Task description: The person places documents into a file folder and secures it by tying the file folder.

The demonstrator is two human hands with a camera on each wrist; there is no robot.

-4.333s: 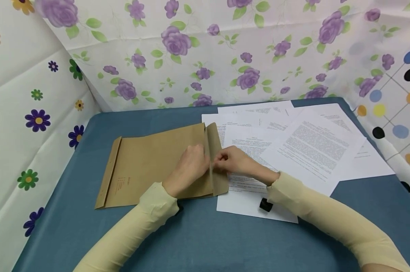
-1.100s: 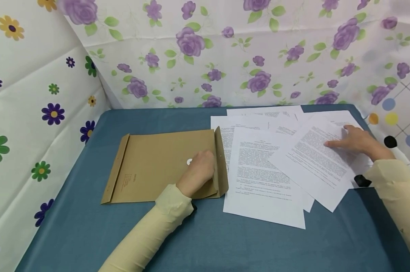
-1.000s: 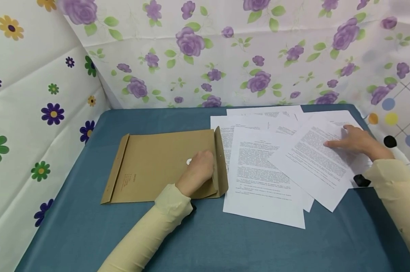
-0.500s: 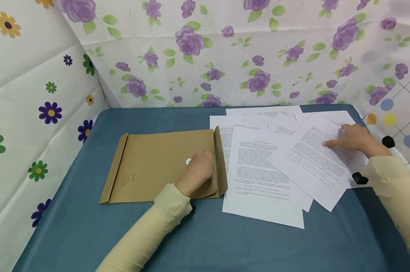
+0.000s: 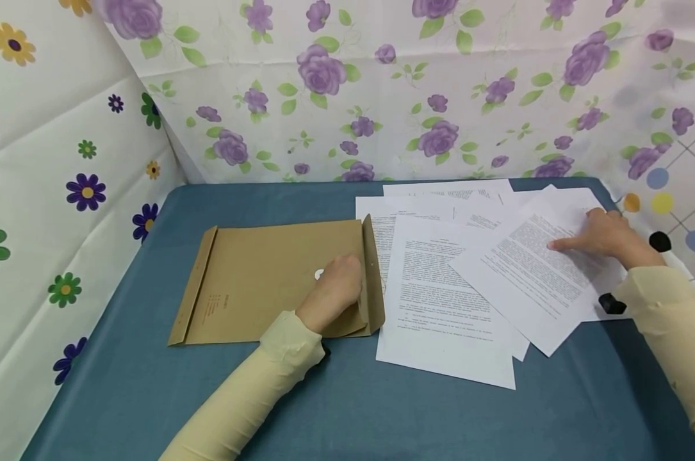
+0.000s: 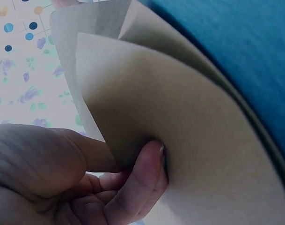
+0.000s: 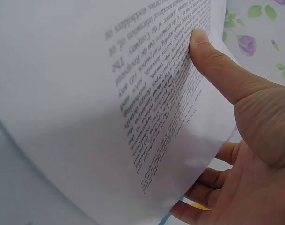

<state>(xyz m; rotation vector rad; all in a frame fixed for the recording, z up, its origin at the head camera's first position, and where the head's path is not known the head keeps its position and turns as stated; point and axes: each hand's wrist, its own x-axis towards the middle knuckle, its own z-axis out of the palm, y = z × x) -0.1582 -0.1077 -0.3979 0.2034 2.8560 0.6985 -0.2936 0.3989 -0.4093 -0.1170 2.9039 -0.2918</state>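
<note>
A brown paper envelope (image 5: 266,275) lies on the table with its flap raised at the right end. My left hand (image 5: 332,291) pinches the edge of its mouth between thumb and curled fingers; in the left wrist view the envelope's front layer (image 6: 179,103) bows away from the back. Part of a white disc (image 5: 319,274) shows beside that hand. To the right, my right hand (image 5: 603,237) holds the right side of a printed sheet (image 5: 514,269). In the right wrist view the thumb lies on the sheet's print and the other fingers reach behind its edge.
Several other printed sheets (image 5: 439,346) overlap under and beside the held one, close to the envelope flap. A black object (image 5: 612,303) sits at the right cuff. The blue cloth-covered table (image 5: 382,422) ends at a flowered curtain (image 5: 255,77) behind.
My right hand has gone from the envelope flap to the sheets at the right. Over the last half second the held sheet has shifted slightly left. My left hand stays on the envelope.
</note>
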